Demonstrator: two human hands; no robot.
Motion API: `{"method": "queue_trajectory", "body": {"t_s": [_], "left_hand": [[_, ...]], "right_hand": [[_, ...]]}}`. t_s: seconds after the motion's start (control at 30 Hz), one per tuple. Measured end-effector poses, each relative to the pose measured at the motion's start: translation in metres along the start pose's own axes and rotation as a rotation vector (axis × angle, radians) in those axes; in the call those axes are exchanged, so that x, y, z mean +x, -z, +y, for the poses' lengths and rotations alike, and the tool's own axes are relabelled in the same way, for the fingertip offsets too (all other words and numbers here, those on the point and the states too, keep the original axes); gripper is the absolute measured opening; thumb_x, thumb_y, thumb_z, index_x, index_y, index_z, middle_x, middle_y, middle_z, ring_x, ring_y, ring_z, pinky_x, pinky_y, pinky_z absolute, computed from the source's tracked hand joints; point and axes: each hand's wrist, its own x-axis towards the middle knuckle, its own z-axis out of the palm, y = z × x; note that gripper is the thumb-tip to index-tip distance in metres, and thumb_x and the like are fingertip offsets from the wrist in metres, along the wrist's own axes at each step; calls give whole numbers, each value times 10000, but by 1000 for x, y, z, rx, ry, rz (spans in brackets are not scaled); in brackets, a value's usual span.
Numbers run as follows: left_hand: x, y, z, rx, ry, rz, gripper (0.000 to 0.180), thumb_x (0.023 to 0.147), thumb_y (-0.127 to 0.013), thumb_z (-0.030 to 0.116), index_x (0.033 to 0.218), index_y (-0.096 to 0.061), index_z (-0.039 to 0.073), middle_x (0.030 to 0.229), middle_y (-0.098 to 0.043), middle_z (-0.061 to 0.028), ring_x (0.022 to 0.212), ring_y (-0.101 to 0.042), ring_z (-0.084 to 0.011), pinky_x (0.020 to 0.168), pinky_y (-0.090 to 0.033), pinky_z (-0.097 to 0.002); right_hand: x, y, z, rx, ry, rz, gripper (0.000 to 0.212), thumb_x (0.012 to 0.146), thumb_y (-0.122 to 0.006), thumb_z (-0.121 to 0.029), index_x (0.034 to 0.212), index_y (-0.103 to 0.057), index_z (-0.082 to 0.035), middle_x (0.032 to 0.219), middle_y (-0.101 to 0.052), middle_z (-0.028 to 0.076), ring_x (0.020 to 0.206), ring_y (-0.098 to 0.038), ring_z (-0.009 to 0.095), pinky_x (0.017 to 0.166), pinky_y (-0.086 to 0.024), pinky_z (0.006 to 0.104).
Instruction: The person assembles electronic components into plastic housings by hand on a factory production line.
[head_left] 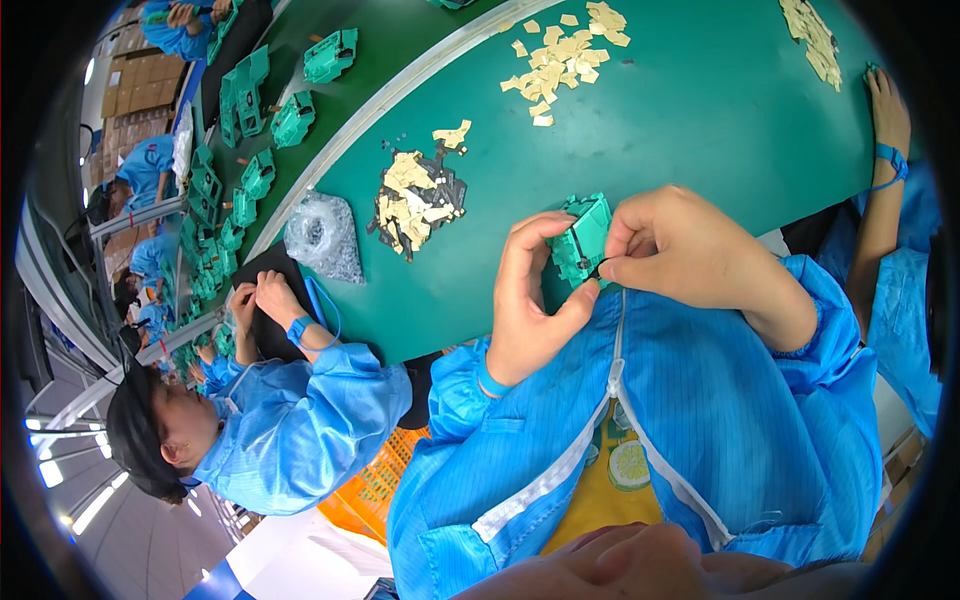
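Note:
In front of my chest, above the near edge of the green table, I hold a green plastic housing with ribbed walls and a dark strip along it. My left hand grips it from the left, with fingers behind it and the thumb at its lower end. My right hand is closed in a pinch at its lower right side. A small black piece shows at those fingertips, pressed against the housing. Its exact shape is mostly covered by the fingers.
Left lies a heap of black and cream pieces; cream pieces are scattered farther back. A clear bag lies by a seated co-worker. Beyond a pale rail, green housings line a belt. Another person's hand rests far right.

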Motion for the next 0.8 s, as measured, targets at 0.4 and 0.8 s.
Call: {"method": "queue_trajectory", "body": {"t_s": [0.4,0.8], "left_hand": [[-3,-1,-1,-42,27,38,635,729,-614,-102,1324,-456,49,1347,-458,-127,1339,-412,-262,1160,-280,-492],[-7,6,0,-114,7,56,631,736,-599,-112,1331,-451,34,1357,-451,-134,1339,-414,-254,1153,-308,-468]], "right_hand": [[3,-6,-4,-71,44,38,182,781,-688,-108,764,-673,73,654,-657,185,568,-644,250,544,-496,364],[11,-14,8,182,73,73,254,811,-745,-50,896,-510,-3,744,-618,82,696,-639,153,608,-501,298]]}}
